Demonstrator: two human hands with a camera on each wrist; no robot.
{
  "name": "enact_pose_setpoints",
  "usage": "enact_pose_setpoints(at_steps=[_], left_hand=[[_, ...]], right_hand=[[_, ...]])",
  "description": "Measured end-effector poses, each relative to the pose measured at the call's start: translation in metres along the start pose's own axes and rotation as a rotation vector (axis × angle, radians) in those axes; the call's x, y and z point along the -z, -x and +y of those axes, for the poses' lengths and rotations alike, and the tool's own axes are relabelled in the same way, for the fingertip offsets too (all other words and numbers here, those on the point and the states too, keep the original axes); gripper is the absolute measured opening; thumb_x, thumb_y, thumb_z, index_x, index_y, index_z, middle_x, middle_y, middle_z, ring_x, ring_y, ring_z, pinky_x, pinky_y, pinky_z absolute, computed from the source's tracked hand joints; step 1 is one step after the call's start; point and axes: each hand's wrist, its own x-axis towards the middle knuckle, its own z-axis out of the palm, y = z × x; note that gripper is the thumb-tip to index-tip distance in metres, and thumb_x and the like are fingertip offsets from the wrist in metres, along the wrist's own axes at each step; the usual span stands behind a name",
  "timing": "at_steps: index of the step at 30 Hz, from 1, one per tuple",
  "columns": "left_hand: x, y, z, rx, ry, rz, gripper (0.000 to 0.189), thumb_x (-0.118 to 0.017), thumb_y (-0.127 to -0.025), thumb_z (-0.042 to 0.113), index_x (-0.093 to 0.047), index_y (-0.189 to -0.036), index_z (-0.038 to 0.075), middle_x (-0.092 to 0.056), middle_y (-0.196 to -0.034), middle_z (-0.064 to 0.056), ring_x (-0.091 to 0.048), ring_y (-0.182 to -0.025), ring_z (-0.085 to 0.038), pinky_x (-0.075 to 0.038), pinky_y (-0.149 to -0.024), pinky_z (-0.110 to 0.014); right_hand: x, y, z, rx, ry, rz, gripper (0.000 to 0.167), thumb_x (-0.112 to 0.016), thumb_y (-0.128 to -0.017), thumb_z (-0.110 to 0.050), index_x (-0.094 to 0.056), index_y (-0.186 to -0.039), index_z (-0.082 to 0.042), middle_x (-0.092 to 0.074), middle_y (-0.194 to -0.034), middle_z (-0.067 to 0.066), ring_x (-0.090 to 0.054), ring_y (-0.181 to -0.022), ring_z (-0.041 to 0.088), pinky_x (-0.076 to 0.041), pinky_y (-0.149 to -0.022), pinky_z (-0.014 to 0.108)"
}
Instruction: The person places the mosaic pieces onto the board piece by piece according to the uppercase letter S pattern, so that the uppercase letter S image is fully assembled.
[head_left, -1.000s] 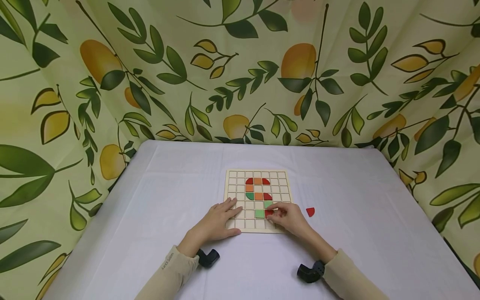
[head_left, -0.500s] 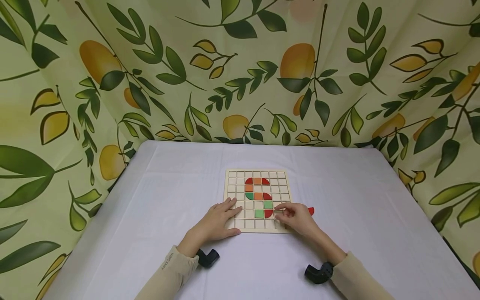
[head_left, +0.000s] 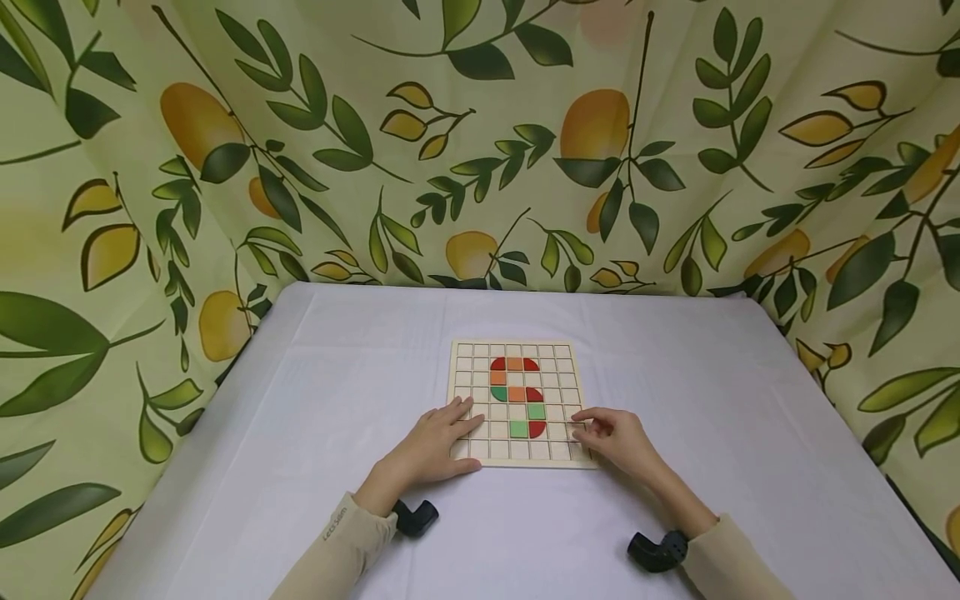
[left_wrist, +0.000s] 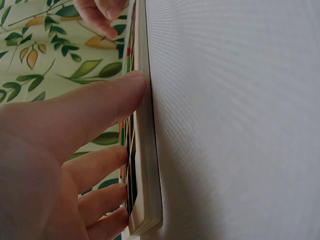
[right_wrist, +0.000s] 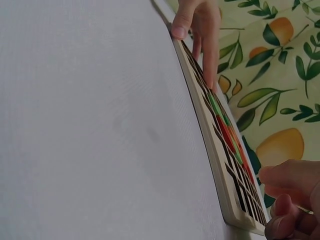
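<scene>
A pale wooden grid board (head_left: 560,451) lies on the table with colored tiles in a curving line of cells. Among them are a red rounded tile (head_left: 537,429), a light green square (head_left: 518,429), an orange square (head_left: 517,394) and a dark green rounded tile (head_left: 498,394). My left hand (head_left: 431,442) rests on the board's left side, fingers straight, thumb (left_wrist: 127,92) at the near edge. Over the right edge is my right hand (head_left: 618,442), thumb and index finger (right_wrist: 282,175) apart, nothing seen between them. The loose red tile seen earlier is hidden, apparently behind this hand.
A white cloth (head_left: 360,358) covers the table. Behind and at both sides hangs a curtain (head_left: 480,150) printed with leaves and fruit. Black curved devices (head_left: 657,552) sit at both wrists.
My right hand has let go of the red rounded tile in the lower cell and moved right, across to the board's edge, covering the loose red tile's place. My left hand stays put.
</scene>
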Motion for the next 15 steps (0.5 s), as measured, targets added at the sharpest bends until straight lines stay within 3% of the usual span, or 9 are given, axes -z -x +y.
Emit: enact_pose_setpoints(at_steps=[15], left_hand=[[-0.002, -0.001, -0.001, -0.011, 0.001, 0.016, 0.067, -0.068, -0.086, 0.041, -0.048, -0.143, 0.013, -0.033, -0.158, -0.014, -0.029, -0.149, -0.034, -0.029, -0.115, -0.059]], right_hand=[[0.022, 0.004, 0.016, 0.031, 0.026, 0.015, 0.017, -0.072, -0.080, -0.001, -0.071, -0.097, 0.001, -0.052, -0.063, -0.001, -0.038, -0.052, -0.005, -0.034, -0.047, 0.016]])
